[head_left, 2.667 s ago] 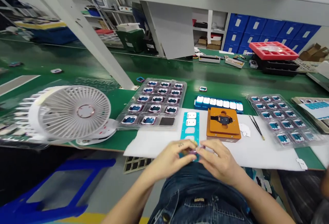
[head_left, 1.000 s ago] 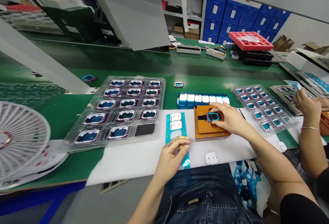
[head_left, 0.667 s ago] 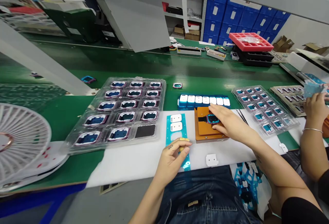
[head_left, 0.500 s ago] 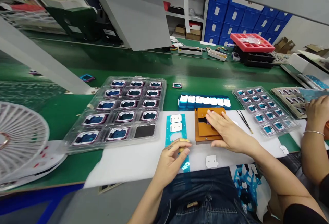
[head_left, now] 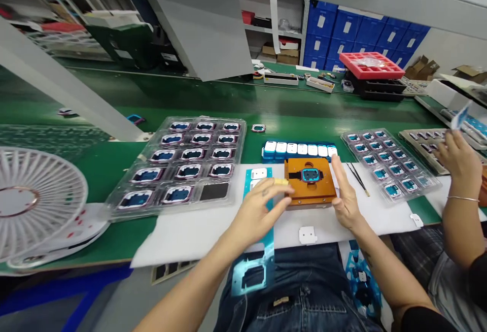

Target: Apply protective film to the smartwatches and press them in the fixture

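My left hand (head_left: pixel 264 207) hovers over a blue film strip (head_left: pixel 270 240), fingers curved and thumb apart, with a yellow cover on one fingertip. Its fingertips reach the left edge of an orange fixture block (head_left: pixel 294 192); whether they touch it I cannot tell. In the block's middle sits a small frame with a blue face (head_left: pixel 311 175), over a dark bar. My right hand (head_left: pixel 346 202) is open at the block's right side, fingers raised and nothing visible in it. A white cut-out piece (head_left: pixel 307 235) lies in front of the block. The strip's lower end hangs over my lap.
Clear trays of small frames stand left (head_left: pixel 238 169) and right (head_left: pixel 418 197). Black tweezers (head_left: pixel 357 179) lie right of the block. A row of white pieces (head_left: pixel 302 148) lies behind it. A fan (head_left: pixel 38 205) stands far left. A co-worker's hand (head_left: pixel 458 154) lifts a film piece at right.
My right hand has come off the block to its right, uncovering the blue-faced frame. My left hand moved up and toward the block. The strip's lower end now shows over my lap.
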The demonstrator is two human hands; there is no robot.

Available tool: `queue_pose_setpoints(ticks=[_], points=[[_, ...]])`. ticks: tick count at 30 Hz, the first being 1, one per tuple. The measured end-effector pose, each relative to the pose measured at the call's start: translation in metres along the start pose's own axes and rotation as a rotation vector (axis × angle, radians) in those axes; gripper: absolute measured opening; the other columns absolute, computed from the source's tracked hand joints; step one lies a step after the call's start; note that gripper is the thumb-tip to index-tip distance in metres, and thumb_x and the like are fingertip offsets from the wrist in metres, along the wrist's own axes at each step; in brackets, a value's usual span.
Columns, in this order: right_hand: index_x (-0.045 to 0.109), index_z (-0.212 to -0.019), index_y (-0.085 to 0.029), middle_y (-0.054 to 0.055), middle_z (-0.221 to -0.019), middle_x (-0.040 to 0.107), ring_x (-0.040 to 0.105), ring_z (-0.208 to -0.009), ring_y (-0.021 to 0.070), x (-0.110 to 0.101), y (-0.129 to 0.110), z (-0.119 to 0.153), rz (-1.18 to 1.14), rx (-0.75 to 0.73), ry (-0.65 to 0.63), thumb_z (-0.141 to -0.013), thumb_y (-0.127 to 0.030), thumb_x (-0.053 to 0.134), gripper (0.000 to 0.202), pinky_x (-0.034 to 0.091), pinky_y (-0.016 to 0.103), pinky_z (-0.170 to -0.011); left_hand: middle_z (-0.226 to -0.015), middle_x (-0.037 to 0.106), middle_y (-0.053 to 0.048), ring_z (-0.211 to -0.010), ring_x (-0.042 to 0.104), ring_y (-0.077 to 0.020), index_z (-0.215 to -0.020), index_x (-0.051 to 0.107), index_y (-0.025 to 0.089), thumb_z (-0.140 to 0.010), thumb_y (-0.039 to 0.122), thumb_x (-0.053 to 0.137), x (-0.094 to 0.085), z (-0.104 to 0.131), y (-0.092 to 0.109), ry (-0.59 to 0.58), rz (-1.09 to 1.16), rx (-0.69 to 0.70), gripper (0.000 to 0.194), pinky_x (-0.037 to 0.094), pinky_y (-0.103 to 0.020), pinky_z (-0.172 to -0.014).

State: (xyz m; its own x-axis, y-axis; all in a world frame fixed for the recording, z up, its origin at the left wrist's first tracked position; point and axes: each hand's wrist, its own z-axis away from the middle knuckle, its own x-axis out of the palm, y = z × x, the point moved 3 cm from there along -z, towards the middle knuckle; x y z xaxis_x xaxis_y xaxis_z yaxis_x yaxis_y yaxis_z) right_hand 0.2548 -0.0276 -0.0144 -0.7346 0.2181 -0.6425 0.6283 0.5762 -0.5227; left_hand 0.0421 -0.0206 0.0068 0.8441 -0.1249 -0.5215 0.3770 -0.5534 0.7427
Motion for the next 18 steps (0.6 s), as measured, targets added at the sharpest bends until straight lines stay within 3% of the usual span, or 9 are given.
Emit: queue_pose_setpoints(ticks=[2, 6, 10, 12, 15, 18], points=[[0.015, -0.151, -0.020, 0.013, -0.152, 0.029, 0.019, -0.144, 0.0286, 0.002, 0.003, 0.016, -0.018, 0.072, 0.124, -0.091, -0.066, 0.012, 0.075, 0.026, 0.053, -0.115, -0.103, 0.067, -0.006, -0.098, 0.057, -0.0231, -0.100, 0.066, 0.022, -0.086, 0.023, 0.055, 0.008, -0.025, 0.005, -0.114, -0.143, 0.072, 0.018, 0.042, -0.039, -0.092], [0.029, -0.146, -0.021, 0.013, -0.149, 0.034, 0.029, -0.140, 0.0300, 0.007, 0.003, 0.034, -0.038, 0.072, 0.197, -0.094, -0.060, 0.021, 0.065, 0.030, 0.055, -0.112, -0.106, 0.063, -0.010, -0.101, 0.053, -0.0277, -0.110, 0.064, 0.017, -0.079, 0.018, 0.062, 0.035, -0.070, 0.008, -0.342, -0.356, 0.117, 0.031, 0.043, -0.040, -0.090], [0.048, -0.132, -0.023, 0.013, -0.134, 0.052, 0.046, -0.128, 0.0278, 0.003, 0.001, 0.036, -0.095, 0.038, 0.273, -0.096, -0.042, 0.037, 0.042, 0.038, 0.053, -0.107, -0.106, 0.063, -0.012, -0.102, 0.055, -0.0295, -0.110, 0.065, 0.015, -0.073, 0.014, 0.067, 0.047, -0.092, 0.009, -0.462, -0.446, 0.135, 0.036, 0.043, -0.041, -0.090], [0.055, -0.122, -0.023, 0.012, -0.121, 0.060, 0.054, -0.119, 0.0270, -0.001, -0.003, 0.038, -0.129, 0.064, 0.343, -0.094, -0.034, 0.042, 0.033, 0.043, 0.052, -0.102, -0.102, 0.066, -0.011, -0.100, 0.056, -0.0293, -0.107, 0.066, 0.017, -0.074, 0.016, 0.068, 0.041, -0.089, 0.010, -0.427, -0.391, 0.134, 0.033, 0.042, -0.043, -0.092], [0.060, -0.112, -0.023, 0.011, -0.108, 0.065, 0.062, -0.100, 0.0248, -0.003, -0.015, 0.044, -0.241, 0.183, 0.409, -0.092, -0.033, 0.046, 0.026, 0.050, 0.048, -0.091, -0.108, 0.067, -0.007, -0.099, 0.057, -0.0251, -0.111, 0.065, 0.022, -0.078, 0.022, 0.066, 0.025, -0.065, 0.013, -0.199, -0.112, 0.058, 0.033, 0.043, -0.041, -0.091], [0.060, -0.109, -0.023, 0.008, -0.098, 0.065, 0.062, -0.073, 0.0168, 0.006, -0.032, 0.047, -0.524, 0.379, 0.305, -0.089, -0.034, 0.053, 0.024, 0.057, 0.036, -0.069, -0.111, 0.067, -0.007, -0.091, 0.061, -0.0194, -0.113, 0.062, 0.022, -0.082, 0.029, 0.061, 0.019, -0.020, 0.010, -0.018, 0.348, -0.152, 0.032, 0.050, -0.033, -0.081]])
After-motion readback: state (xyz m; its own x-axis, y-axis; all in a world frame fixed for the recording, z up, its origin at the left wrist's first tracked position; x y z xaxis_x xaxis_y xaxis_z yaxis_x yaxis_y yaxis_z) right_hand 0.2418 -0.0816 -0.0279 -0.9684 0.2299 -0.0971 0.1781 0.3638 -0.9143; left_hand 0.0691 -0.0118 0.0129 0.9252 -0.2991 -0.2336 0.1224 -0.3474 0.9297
